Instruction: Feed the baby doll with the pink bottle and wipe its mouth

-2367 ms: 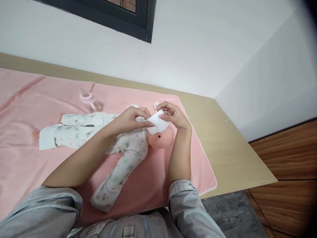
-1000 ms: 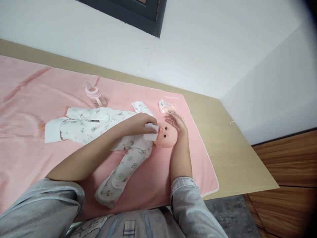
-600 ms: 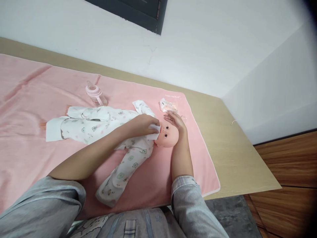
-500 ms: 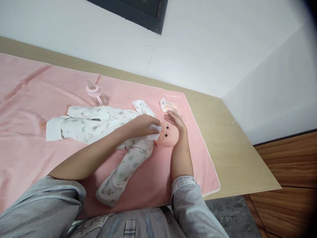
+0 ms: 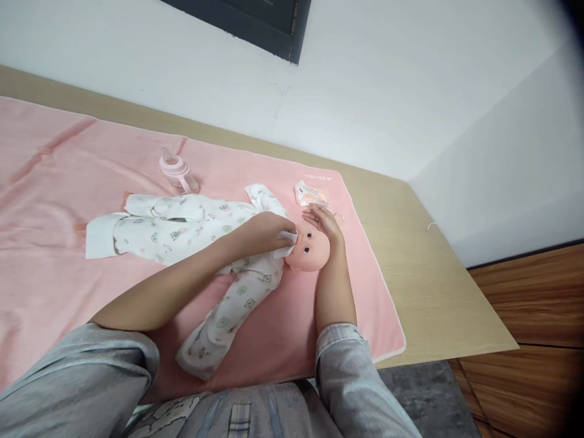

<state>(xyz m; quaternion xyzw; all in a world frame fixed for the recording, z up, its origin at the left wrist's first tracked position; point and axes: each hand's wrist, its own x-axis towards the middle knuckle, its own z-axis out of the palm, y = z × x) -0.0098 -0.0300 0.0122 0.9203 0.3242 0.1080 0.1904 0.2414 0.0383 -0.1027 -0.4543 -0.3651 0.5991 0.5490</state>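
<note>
A baby doll (image 5: 314, 250) in a white printed romper (image 5: 191, 228) lies on its back on a pink blanket (image 5: 55, 182), head to the right. My left hand (image 5: 262, 232) is closed on a white wipe (image 5: 286, 241) and presses it against the doll's mouth and chin. My right hand (image 5: 323, 220) lies flat on the top of the doll's head, fingers stretched out and together.
A pink baby bottle (image 5: 176, 173) stands beyond the doll's body. A small crinkled wrapper (image 5: 309, 193) lies just past the head. The blanket covers a light wooden table (image 5: 433, 286) against a white wall; the table's right edge drops to a wooden floor.
Earlier both hands held the wipe above the doll's face. Since then my left hand brought it down to the mouth and my right hand settled on the head; lately the wipe shifts only slightly.
</note>
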